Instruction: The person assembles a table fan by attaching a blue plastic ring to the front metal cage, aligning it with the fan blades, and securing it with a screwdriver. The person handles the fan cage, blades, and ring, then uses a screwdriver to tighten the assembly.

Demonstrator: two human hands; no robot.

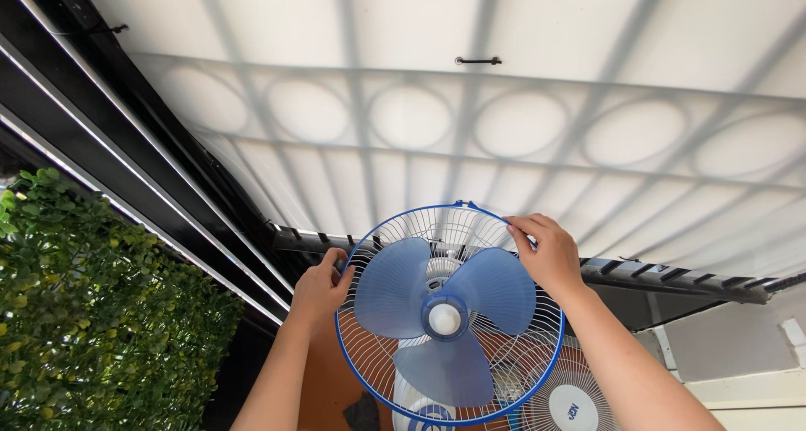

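Gripping blue fan guard [537, 372], left hand [319, 288], right hand [550, 255]

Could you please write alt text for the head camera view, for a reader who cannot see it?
Two bare hands grip the blue rim of a fan with three translucent blue blades: the left hand on its left edge, the right hand at its upper right. A white awning stretches above, and a green hedge stands left.

Surface: reddish-brown smooth floor [323, 381], a narrow patch showing below the blue-rimmed wire-caged fan [449, 313].
Item 1: white-and-blue rounded plastic fan base [420, 414], at the bottom edge; its footing is cut off.
Item 2: small dark grey object [365, 412], on the floor just left of the base; kind unclear.
Item 3: white wire fan guard with round centre disc [571, 402], lower right; contact with the floor is hidden.
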